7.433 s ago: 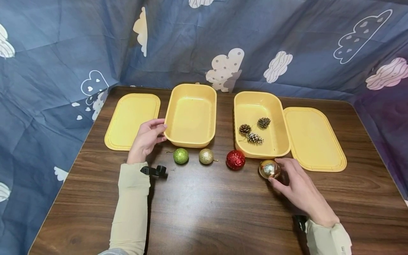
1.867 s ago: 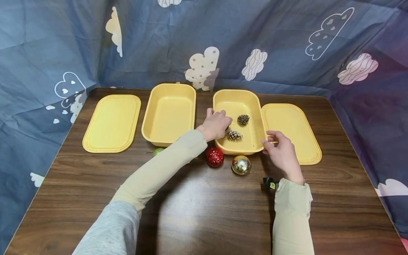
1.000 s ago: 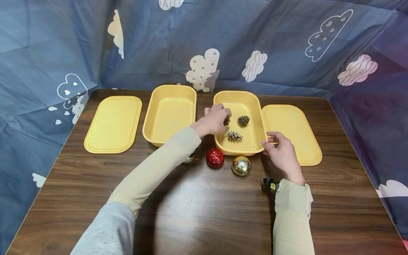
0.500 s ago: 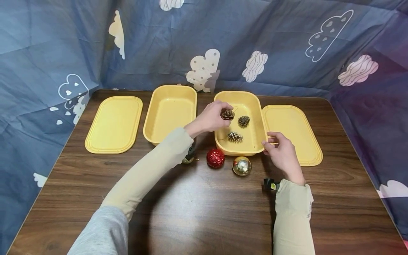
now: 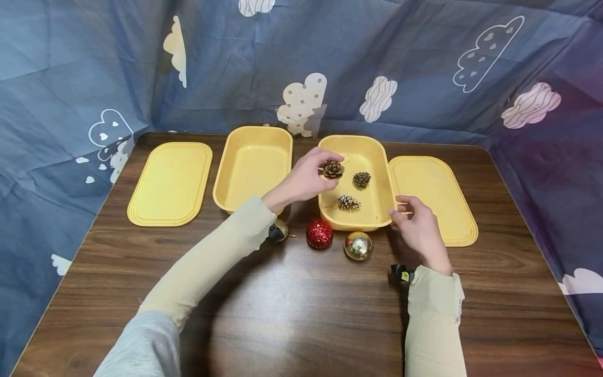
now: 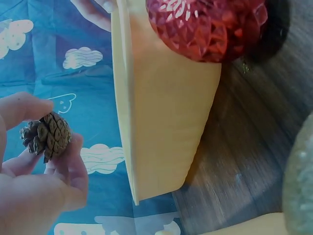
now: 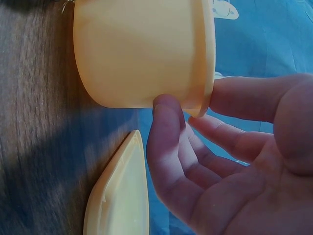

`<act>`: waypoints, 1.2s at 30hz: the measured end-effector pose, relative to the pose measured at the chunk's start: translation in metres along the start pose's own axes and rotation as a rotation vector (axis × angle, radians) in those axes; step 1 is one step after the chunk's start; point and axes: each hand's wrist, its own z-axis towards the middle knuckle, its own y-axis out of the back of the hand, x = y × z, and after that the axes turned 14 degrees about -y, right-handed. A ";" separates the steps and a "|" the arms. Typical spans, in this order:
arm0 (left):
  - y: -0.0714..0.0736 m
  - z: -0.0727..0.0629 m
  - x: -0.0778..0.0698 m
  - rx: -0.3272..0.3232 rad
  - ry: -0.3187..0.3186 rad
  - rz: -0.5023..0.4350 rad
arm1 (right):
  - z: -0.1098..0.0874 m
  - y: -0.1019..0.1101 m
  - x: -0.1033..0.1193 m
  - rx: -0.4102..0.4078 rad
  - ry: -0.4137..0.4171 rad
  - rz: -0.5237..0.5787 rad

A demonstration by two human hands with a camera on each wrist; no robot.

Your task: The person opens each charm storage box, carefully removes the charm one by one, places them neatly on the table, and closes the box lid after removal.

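Over the left part of the right-hand yellow box (image 5: 357,227), my left hand (image 5: 306,177) pinches a brown pine cone (image 5: 333,169) between thumb and fingers. In the left wrist view the pine cone (image 6: 48,137) is held clear of the box wall. Two more pine cones lie on the box floor, a dark round one (image 5: 361,180) and a white-tipped one (image 5: 348,203). My right hand (image 5: 418,225) holds the same box at its front right corner. The right wrist view shows the thumb and fingers of that hand (image 7: 220,171) about the box rim (image 7: 209,54).
A second yellow box (image 5: 254,178) stands to the left. Yellow lids lie at the far left (image 5: 170,183) and right (image 5: 435,199). In front are a red ball (image 5: 319,234), a shiny gold ball (image 5: 358,246) and a partly hidden glittery gold ball (image 5: 282,229).
My left hand has gone from the left box into the right one and lifted a pine cone, now drawn slightly left. Earlier my right hand left the shiny gold ball and took the box corner.
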 end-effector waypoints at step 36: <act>0.042 -0.104 -0.021 -0.174 0.133 -0.496 | 0.000 -0.001 0.000 -0.001 -0.012 -0.026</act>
